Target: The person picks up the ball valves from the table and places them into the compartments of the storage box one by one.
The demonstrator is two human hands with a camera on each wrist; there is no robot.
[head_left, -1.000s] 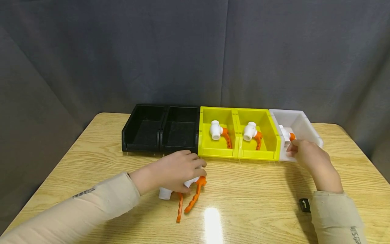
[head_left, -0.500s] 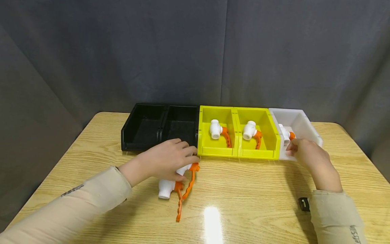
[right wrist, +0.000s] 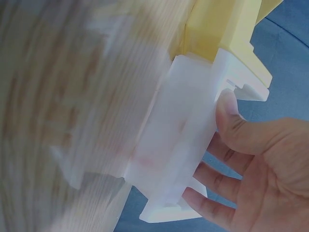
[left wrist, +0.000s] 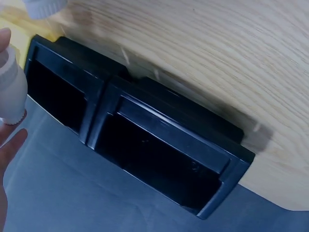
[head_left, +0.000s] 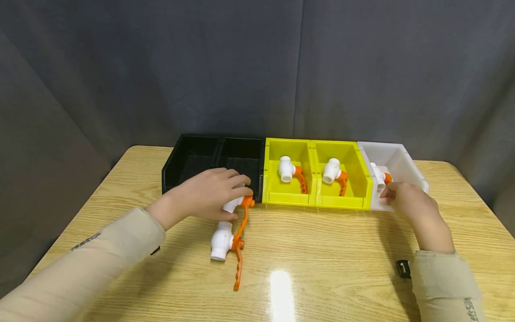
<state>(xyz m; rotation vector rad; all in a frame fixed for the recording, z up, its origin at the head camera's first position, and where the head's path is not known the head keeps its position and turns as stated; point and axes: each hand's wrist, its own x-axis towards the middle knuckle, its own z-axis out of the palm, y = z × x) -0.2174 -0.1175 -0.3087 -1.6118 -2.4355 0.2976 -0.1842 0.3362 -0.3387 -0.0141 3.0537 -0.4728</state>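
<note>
My left hand [head_left: 209, 192] grips a white ball valve [head_left: 233, 204] with an orange lever, just in front of the black bins. In the left wrist view, its thumb and fingers lie on either side of the white ball valve body [left wrist: 12, 92]. Below, a second ball valve [head_left: 221, 243] lies on the table, its lever overlapping the held valve's lever in view. My right hand [head_left: 412, 205] rests at the front lip of the white bin [right wrist: 181, 121], thumb on the lip and fingertips hidden behind it. A ball valve [head_left: 378, 176] sits inside that bin, near those fingers.
Two black bins [head_left: 189, 181], two yellow bins [head_left: 289, 199] and the white bin stand in a row. Each yellow bin holds one ball valve [head_left: 331, 171]. A small black object [head_left: 403, 269] lies beside the right sleeve. Grey curtain [head_left: 241, 67] hangs behind the wooden table [head_left: 322, 250].
My left hand has moved up and left toward the black bins with its ball valve, uncovering the second valve on the table. The right hand has stayed at the white bin.
</note>
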